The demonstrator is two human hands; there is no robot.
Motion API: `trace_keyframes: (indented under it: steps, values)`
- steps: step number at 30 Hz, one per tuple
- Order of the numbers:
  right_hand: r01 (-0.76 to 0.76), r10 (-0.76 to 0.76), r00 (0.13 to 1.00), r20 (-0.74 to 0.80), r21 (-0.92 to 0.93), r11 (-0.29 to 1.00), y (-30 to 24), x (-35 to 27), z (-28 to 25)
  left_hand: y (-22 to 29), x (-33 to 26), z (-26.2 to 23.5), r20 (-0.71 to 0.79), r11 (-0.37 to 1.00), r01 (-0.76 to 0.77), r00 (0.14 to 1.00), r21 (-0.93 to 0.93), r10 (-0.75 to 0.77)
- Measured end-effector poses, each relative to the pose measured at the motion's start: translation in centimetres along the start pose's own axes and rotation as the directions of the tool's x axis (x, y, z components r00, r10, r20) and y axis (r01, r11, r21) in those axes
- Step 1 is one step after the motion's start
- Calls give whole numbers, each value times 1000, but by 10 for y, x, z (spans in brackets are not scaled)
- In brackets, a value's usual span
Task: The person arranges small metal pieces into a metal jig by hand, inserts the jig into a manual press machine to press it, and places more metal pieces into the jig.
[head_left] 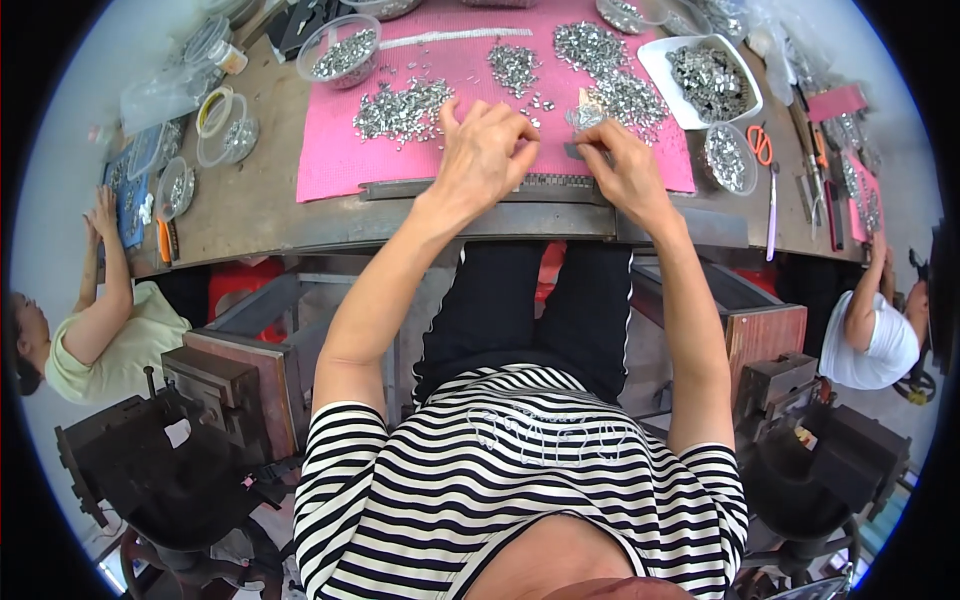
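Note:
My left hand [485, 150] rests at the near edge of a pink mat [330, 165], fingers curled and pinched together over a long dark metal strip [400, 188] that lies along the mat's edge. My right hand [622, 170] sits just to the right, fingertips pinched on a small silvery metal part [583, 120] above the same strip. What, if anything, the left fingers hold is too small to tell. Piles of small shiny metal parts [400, 108] lie on the mat beyond both hands.
A white tray of metal parts [655, 65] and a clear bowl [727, 160] stand at the right, with orange-handled scissors [760, 143]. Clear tubs [340, 52] stand at the left. Two other people sit at the table's left [105, 330] and right [875, 335] ends. Dark presses flank my legs.

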State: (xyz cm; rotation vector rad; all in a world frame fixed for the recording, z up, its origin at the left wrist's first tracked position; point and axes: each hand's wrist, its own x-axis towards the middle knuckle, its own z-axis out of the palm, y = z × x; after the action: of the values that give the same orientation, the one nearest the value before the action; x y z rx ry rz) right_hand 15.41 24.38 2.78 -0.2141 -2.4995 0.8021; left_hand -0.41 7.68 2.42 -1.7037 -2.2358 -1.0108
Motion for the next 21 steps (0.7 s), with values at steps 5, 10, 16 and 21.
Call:
trace_keyframes:
  steps: [5,10,16,21]
  values:
    - [10,-12,999,-47,-41,999,-14,-29,4,28,-14,19,-30,990,-67,998,-122,64]
    - [55,-72,987,-144,-115,992,-13,-40,12,34,-21,32,-60,993,-56,997,-104,50]
    - [121,-135,981,-142,-103,987,-10,-37,12,37,-29,35,-79,994,-31,997,-100,23]
    - [179,-190,979,-74,-138,974,3,11,18,38,-27,39,-81,992,-3,997,-130,-8]
